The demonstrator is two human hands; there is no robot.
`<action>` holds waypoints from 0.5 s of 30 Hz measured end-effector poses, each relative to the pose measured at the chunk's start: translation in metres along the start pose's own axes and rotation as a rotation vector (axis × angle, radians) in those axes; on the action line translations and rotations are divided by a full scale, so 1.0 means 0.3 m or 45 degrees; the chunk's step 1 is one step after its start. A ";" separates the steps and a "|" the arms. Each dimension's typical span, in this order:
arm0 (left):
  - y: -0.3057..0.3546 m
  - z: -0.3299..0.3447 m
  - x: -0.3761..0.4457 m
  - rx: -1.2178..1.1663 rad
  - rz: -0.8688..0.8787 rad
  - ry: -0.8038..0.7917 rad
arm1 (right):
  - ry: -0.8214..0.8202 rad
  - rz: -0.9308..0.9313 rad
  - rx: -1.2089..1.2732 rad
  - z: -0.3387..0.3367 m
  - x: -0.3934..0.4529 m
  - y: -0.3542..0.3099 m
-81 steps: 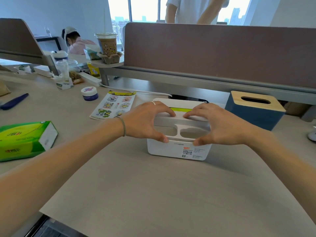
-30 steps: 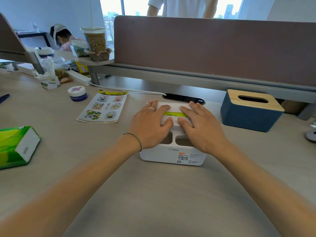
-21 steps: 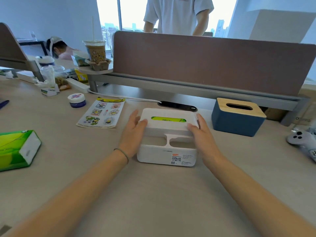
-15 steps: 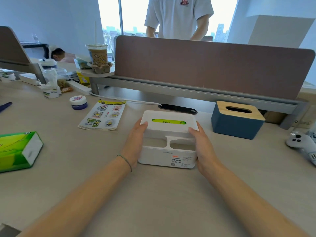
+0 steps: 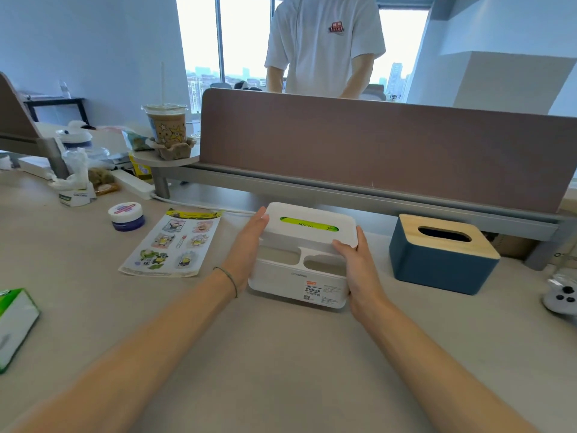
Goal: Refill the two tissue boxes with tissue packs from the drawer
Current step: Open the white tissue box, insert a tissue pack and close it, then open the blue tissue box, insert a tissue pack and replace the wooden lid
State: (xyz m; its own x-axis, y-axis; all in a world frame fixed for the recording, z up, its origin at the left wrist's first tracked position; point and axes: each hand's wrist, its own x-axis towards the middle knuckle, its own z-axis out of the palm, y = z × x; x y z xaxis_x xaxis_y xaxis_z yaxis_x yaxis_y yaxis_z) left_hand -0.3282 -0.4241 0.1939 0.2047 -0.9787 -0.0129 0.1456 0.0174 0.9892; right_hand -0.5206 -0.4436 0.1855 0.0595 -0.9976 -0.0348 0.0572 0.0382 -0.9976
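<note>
Both my hands, left [image 5: 246,245] and right [image 5: 359,267], flat-fingered, press the sides of the refilled white plastic tissue box [image 5: 304,254] mid-tabletop [image 5: 281,354]; next, I judge, the empty blue wooden-lidded tissue box [image 5: 443,257] just right needs the green tissue pack [image 5: 15,326] lying near left.

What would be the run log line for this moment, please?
step: white box refill | white box: on desk, lid on, green pack in slot | left hand, right hand: flank box | blue box: untouched
</note>
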 end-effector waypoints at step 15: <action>-0.078 -0.010 0.264 -0.025 -0.064 0.059 | 0.034 0.014 -0.008 0.027 0.220 0.017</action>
State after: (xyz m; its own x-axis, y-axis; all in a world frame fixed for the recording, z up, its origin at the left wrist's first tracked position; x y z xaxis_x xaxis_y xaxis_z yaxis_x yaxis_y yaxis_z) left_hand -0.3124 -0.5013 0.1694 0.2414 -0.9679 -0.0695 0.1757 -0.0268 0.9841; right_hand -0.5082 -0.5087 0.1787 0.0339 -0.9983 -0.0476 0.0506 0.0493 -0.9975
